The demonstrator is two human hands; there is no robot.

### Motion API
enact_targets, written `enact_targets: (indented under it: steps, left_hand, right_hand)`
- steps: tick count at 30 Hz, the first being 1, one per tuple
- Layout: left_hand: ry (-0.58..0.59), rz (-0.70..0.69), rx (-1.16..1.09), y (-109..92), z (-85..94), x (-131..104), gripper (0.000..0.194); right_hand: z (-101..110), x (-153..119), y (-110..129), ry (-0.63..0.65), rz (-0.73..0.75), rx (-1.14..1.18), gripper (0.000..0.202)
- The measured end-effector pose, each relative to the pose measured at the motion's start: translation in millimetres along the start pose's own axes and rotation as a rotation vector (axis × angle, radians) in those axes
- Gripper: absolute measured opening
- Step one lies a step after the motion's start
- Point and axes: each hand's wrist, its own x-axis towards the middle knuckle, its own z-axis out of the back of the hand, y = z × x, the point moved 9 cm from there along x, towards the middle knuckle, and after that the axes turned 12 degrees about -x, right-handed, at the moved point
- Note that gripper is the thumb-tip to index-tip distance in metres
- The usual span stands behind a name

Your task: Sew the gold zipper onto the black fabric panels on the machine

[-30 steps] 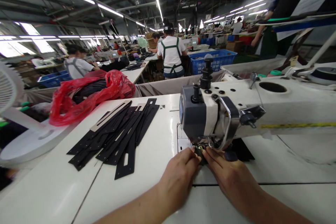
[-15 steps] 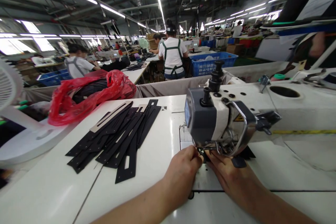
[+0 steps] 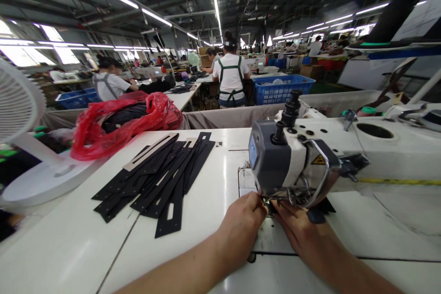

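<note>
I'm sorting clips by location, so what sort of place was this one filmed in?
Most likely a garment or textile sewing workshop: a sewing machine stands at the person's hands, black slotted pieces lie heaped on the white table, and people work at more tables behind.

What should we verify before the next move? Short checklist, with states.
1. Left hand at the sewing machine head, fingertips by the needle area: ok.
2. Right hand beside it, fingers reaching under the head: ok.
3. Fingertips clear of the needle: cannot tell, the head hides the needle point.
4. Piece under the head lined up: cannot tell, mostly covered by hands and machine.
5. Black strips kept apart from the needle area, on the left part of the table: ok.
6. Strips stacked neatly: not ok, fanned out and overlapping.
</note>
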Motion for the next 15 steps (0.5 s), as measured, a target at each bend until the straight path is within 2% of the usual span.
enact_targets:
  steps: [6,11,15]
  left_hand:
    - [-0.05,0.011,-0.024,2.4,2.0,1.7,0.02]
    - [-0.076,0.002,0.002,5.2,-2.6,1.4,0.016]
    - [-0.125,-0.017,0.027,9.4,-1.8,3.6,0.017]
  right_hand:
    - [1.6,3.1,-2.2,0.021,-0.02,-0.016,0.028]
    - [-2.4,2.6,-0.9,0.023,-0.053,0.02,0.028]
    - [4.2,0.5,-15.0,0.035,-0.024,0.021,0.022]
